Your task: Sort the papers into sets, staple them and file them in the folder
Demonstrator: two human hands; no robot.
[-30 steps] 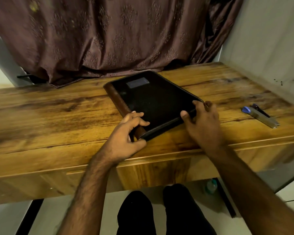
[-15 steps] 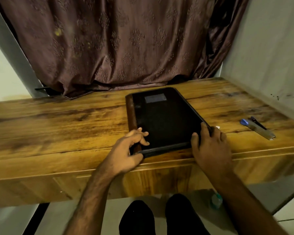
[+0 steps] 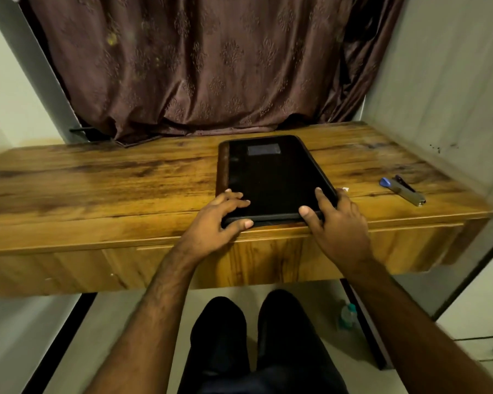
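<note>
A closed black folder (image 3: pixel 271 177) with a brown spine on its left and a grey label near its far end lies flat on the wooden table (image 3: pixel 97 189), squared to the front edge. My left hand (image 3: pixel 217 220) grips its near left corner, fingers on the cover and thumb against the front edge. My right hand (image 3: pixel 333 220) holds the near right corner, fingers curled over the cover and side. A small scrap of white paper (image 3: pixel 345 189) peeks out beside my right hand. No other papers are visible.
A stapler with a blue end (image 3: pixel 403 190) lies at the table's right side, a dark pen beside it. A brown curtain (image 3: pixel 211 66) hangs behind the table, a wall stands close on the right. A bottle (image 3: pixel 347 315) stands on the floor below.
The folder has been turned from a slanted position to straight and drawn closer to the front edge. Both hands stayed on its near corners.
</note>
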